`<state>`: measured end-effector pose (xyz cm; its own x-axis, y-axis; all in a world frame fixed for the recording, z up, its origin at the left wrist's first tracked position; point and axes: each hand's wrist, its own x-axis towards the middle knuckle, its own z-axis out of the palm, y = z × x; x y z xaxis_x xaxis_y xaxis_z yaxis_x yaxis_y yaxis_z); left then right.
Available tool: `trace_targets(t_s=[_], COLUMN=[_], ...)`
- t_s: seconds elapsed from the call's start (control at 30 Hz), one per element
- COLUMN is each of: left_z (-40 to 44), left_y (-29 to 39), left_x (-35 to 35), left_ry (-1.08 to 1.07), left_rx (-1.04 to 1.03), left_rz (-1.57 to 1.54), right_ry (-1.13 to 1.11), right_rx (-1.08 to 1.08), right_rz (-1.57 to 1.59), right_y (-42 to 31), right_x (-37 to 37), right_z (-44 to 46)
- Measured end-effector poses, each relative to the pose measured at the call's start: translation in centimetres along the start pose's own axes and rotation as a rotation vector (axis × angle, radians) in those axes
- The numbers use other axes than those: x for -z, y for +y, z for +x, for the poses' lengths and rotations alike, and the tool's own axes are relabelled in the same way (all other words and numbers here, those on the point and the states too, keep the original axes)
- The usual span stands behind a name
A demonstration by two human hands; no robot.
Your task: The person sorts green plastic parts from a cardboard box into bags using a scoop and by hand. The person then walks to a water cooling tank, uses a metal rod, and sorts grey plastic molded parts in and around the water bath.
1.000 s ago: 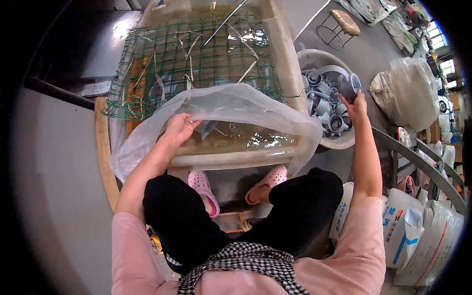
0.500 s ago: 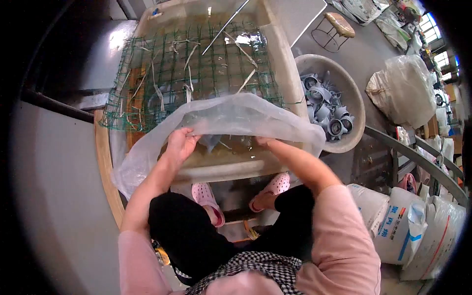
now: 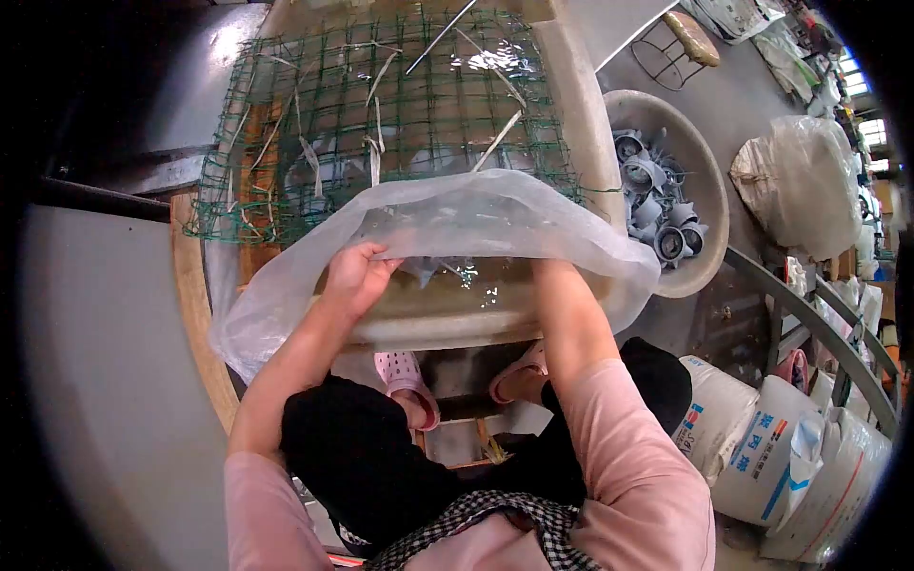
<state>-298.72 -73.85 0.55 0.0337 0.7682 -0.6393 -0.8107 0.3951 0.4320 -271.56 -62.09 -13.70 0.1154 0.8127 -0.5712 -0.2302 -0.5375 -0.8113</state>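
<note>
A translucent plastic sheet or bag (image 3: 447, 217) is draped over the near end of a water-filled tub (image 3: 452, 328). My left hand (image 3: 360, 273) is closed, pinching the sheet's near edge between thumb and fingers. From the right, my right forearm (image 3: 576, 309) reaches beneath that edge, and the hand itself is hidden under the sheet and in the tub. A greyish pointed piece (image 3: 424, 272) shows dimly in the water beside my left hand. Beyond the sheet, a green wire mesh (image 3: 419, 114) tied with white strips spans the tub.
A round basin (image 3: 714, 190) of grey plastic parts stands at the tub's right. A thin rod (image 3: 440, 38) lies over the mesh. Filled white sacks (image 3: 752, 457), a curved metal rail (image 3: 809, 319) and a stool (image 3: 690, 40) are farther right. A wooden edge (image 3: 203, 314) runs along the left.
My right hand has gone forward under the sheet and out of sight. My left hand keeps its pinch on the edge. The view has shifted slightly.
</note>
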Motion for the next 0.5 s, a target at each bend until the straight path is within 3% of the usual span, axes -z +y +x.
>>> trace_targets(t_s=[0.5], left_z=[1.0], left_y=[0.1], left_x=[0.9], left_ry=[-0.075], left_rx=[-0.003], left_rz=[0.021], right_ry=[-0.162], right_rx=[-0.075], right_rz=[0.593], right_y=[1.6], right_x=[-1.5], right_z=[-0.8])
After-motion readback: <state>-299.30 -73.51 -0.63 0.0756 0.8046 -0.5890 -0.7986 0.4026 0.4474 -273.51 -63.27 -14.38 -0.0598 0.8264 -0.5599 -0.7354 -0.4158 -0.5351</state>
